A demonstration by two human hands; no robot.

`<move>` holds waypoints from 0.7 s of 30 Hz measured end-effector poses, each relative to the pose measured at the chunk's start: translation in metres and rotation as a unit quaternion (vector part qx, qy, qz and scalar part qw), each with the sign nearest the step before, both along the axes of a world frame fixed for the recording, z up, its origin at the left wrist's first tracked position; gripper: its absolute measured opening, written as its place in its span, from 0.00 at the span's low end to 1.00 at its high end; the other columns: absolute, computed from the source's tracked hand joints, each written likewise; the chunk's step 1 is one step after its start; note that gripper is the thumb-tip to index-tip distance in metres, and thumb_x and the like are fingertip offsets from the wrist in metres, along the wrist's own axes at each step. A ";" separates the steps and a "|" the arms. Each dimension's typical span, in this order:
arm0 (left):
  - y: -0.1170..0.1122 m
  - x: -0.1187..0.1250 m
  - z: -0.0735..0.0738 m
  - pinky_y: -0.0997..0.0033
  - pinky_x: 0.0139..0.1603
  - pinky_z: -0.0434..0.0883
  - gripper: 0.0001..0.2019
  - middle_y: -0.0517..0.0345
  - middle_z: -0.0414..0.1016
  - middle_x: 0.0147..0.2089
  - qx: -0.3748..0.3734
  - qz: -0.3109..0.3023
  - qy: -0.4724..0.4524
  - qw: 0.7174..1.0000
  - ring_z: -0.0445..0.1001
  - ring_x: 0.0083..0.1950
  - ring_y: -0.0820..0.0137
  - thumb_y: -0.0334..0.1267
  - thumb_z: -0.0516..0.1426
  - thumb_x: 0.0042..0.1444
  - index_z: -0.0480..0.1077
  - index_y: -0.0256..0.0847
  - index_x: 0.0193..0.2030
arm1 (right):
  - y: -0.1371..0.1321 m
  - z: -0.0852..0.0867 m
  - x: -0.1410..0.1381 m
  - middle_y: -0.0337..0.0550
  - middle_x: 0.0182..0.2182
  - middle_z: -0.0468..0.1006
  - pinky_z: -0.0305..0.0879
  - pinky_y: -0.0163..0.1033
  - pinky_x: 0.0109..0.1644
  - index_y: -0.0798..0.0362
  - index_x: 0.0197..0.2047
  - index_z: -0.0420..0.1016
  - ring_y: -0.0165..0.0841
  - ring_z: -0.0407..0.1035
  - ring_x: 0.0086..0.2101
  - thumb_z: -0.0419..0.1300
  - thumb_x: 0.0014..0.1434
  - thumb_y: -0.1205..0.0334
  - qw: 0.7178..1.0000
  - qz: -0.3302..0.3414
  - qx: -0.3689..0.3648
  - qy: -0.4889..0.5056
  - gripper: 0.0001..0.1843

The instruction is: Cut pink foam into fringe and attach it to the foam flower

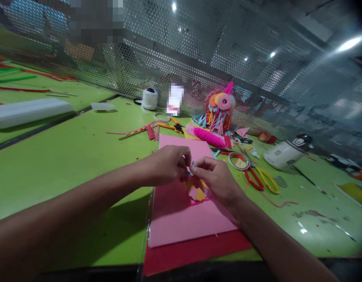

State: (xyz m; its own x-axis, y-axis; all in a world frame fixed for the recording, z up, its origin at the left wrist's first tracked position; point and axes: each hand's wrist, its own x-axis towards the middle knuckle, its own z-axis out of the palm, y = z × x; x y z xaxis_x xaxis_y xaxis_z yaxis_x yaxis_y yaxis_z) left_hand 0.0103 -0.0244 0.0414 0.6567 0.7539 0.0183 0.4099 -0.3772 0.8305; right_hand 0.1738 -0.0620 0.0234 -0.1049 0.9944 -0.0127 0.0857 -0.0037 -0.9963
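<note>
My left hand (168, 166) and my right hand (218, 177) meet fingertip to fingertip over a stack of coloured paper. Between the pinched fingertips shows a small light-blue paper piece (192, 167), largely hidden; the right fingers close on it. The left fingers are curled in a pinch beside it, and what they grip is too small to make out. Just below lies a round pink and yellow paper flower (197, 192), partly in shadow. Under both hands is a pink paper sheet (175, 225), with a dark red sheet (195, 254) showing beneath its near edge.
Right of the paper are a tape roll (239, 161), red-handled pliers (254, 179), yellow-handled pliers (268, 180) and a white container (282, 154). Behind lie a pink yarn bundle (209, 137), a tasselled paper ornament (223, 105) and a white thread spool (149, 99). A perforated metal screen (157, 51) borders the green table.
</note>
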 end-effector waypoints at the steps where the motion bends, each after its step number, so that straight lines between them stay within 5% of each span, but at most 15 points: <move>1: -0.001 0.000 0.001 0.77 0.25 0.62 0.06 0.60 0.75 0.25 0.035 -0.002 0.010 0.999 0.72 0.26 0.72 0.27 0.54 0.46 0.63 0.39 0.31 | 0.001 0.000 0.001 0.35 0.18 0.69 0.56 0.31 0.22 0.57 0.24 0.70 0.24 0.62 0.19 0.63 0.44 0.65 1.000 0.002 -0.019 0.023 0.06; 7: -0.005 -0.004 -0.002 0.76 0.24 0.56 0.02 0.58 0.71 0.24 0.237 -0.029 0.047 0.970 0.65 0.23 0.75 0.33 0.54 0.51 0.68 0.39 0.31 | 0.004 0.000 0.005 0.35 0.16 0.70 0.57 0.31 0.22 0.57 0.22 0.70 0.24 0.63 0.17 0.67 0.39 0.65 0.987 0.025 -0.105 0.117 0.09; 13: -0.007 -0.003 -0.003 0.74 0.28 0.58 0.07 0.53 0.74 0.28 0.260 -0.065 0.044 0.962 0.68 0.27 0.72 0.32 0.52 0.54 0.72 0.38 0.36 | 0.006 0.004 0.009 0.37 0.18 0.73 0.59 0.30 0.25 0.58 0.21 0.71 0.24 0.65 0.19 0.68 0.38 0.66 0.984 0.032 -0.133 0.111 0.09; 21: -0.005 -0.003 -0.004 0.74 0.29 0.61 0.10 0.51 0.76 0.28 0.274 -0.072 0.069 0.956 0.70 0.27 0.71 0.31 0.51 0.54 0.75 0.38 0.36 | 0.010 -0.002 0.010 0.35 0.11 0.67 0.48 0.28 0.15 0.57 0.19 0.68 0.22 0.58 0.11 0.61 0.43 0.66 0.985 0.059 -0.154 0.051 0.07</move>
